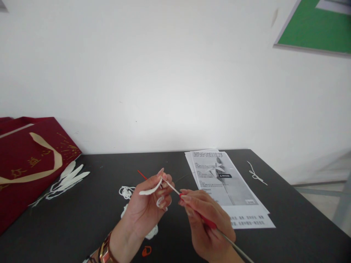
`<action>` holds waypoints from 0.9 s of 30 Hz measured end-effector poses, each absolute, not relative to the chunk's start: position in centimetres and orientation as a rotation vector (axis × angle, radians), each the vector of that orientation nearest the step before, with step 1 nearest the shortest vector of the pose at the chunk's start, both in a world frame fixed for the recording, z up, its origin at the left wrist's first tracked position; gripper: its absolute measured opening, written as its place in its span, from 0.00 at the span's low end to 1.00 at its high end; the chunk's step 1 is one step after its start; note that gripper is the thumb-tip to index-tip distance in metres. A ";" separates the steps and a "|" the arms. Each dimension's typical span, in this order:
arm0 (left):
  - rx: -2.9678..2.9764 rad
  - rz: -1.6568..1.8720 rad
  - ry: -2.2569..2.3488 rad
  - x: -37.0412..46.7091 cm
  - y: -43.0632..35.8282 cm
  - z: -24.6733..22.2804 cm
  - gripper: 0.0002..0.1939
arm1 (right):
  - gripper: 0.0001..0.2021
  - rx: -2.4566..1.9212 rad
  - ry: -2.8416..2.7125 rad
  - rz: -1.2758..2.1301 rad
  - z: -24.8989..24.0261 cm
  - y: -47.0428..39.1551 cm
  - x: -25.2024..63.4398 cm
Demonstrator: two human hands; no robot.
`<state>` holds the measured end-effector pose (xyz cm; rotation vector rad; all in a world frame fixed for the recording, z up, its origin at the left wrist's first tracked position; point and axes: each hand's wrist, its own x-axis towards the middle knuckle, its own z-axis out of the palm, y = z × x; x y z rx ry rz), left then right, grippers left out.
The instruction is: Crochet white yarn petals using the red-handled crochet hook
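Observation:
Between the thumb and fingers of my left hand (pixel 148 201) is a narrow white crochet piece (pixel 149 191), its free end curving left over the palm. White yarn loops around a lower finger of that hand. My right hand (pixel 210 224) grips a crochet hook (pixel 207 220) by its red handle, and the metal tip meets the crochet piece at my left fingertips. Whether the tip is inside a stitch is too small to tell. Partly hidden behind my left wrist lies white yarn (pixel 151 232), with a loose tangle (pixel 126 192) farther up.
Several white crocheted petals (pixel 70 177) with yarn tails lie left, beside a dark red gift bag (pixel 33 157). Printed pattern sheets (pixel 241 215) lie right, with a short yarn piece (pixel 255 175) beyond. An orange stitch marker (pixel 146 251) is in front; a thin red stick (pixel 142 175) sits behind my left hand.

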<state>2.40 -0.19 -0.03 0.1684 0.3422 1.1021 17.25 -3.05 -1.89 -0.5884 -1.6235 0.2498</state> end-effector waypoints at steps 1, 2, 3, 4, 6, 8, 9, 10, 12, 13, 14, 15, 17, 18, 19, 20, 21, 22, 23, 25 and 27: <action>0.178 1.118 0.353 2.5 -0.3 0.0 0.10 | 0.17 -0.596 -1.583 0.279 -2.1 -3.1 17.2; 0.193 1.136 0.363 2.5 -0.3 0.0 0.10 | 0.17 -0.600 -1.552 0.303 -2.2 -3.1 17.1; 0.210 1.153 0.370 2.5 -0.4 0.1 0.09 | 0.17 -0.602 -1.532 0.325 -2.3 -3.1 17.0; 0.224 1.168 0.372 2.6 -0.4 0.1 0.08 | 0.16 -0.603 -1.517 0.350 -2.4 -3.1 16.9; 0.239 1.175 0.360 2.6 -0.4 0.1 0.07 | 0.15 -0.613 -1.469 0.414 -2.3 -3.1 16.7; 0.235 1.158 0.333 2.5 -0.3 0.1 0.08 | 0.13 -0.621 -1.403 0.488 -2.3 -3.0 16.5; 0.228 1.142 0.318 2.4 -0.3 0.1 0.08 | 0.13 -0.621 -1.371 0.522 -2.3 -3.0 16.3; 0.221 1.126 0.306 2.3 -0.2 0.0 0.08 | 0.12 -0.622 -1.343 0.557 -2.3 -3.0 16.2; 0.205 1.108 0.285 2.1 -0.2 0.0 0.08 | 0.10 -0.623 -1.273 0.645 -2.6 -2.8 16.0; 0.196 1.104 0.275 2.1 -0.2 -0.1 0.07 | 0.09 -0.624 -1.226 0.700 -2.8 -2.6 15.9; 0.188 1.104 0.263 2.0 -0.2 -0.1 0.07 | 0.08 -0.624 -1.174 0.763 -3.0 -2.5 15.8; 0.180 1.108 0.247 2.0 -0.2 -0.1 0.06 | 0.07 -0.617 -1.121 0.832 -3.1 -2.4 15.6; 0.168 1.113 0.214 2.0 -0.3 -0.2 0.05 | 0.06 -0.587 -1.017 0.976 -3.2 -2.1 15.4; 0.165 1.113 0.203 2.0 -0.4 -0.2 0.04 | 0.05 -0.566 -0.968 1.043 -3.2 -2.0 15.3; 0.165 1.114 0.194 2.0 -0.4 -0.3 0.04 | 0.05 -0.546 -0.921 1.103 -3.1 -1.9 15.2; 0.167 1.117 0.187 2.1 -0.5 -0.3 0.04 | 0.05 -0.531 -0.875 1.158 -3.1 -1.8 15.2; 0.172 1.124 0.182 2.2 -0.5 -0.3 0.04 | 0.05 -0.519 -0.832 1.210 -3.0 -1.8 15.1; 0.180 1.137 0.179 2.2 -0.6 -0.3 0.04 | 0.05 -0.511 -0.794 1.262 -2.9 -1.7 15.1; 0.191 1.153 0.178 2.3 -0.6 -0.3 0.04 | 0.05 -0.503 -0.757 1.315 -2.8 -1.7 15.1; 0.215 1.185 0.185 2.5 -0.7 -0.4 0.04 | 0.05 -0.482 -0.685 1.423 -2.7 -1.7 15.1; 0.237 1.195 0.199 2.6 -0.6 -0.5 0.04 | 0.06 -0.464 -0.610 1.525 -2.6 -1.6 15.1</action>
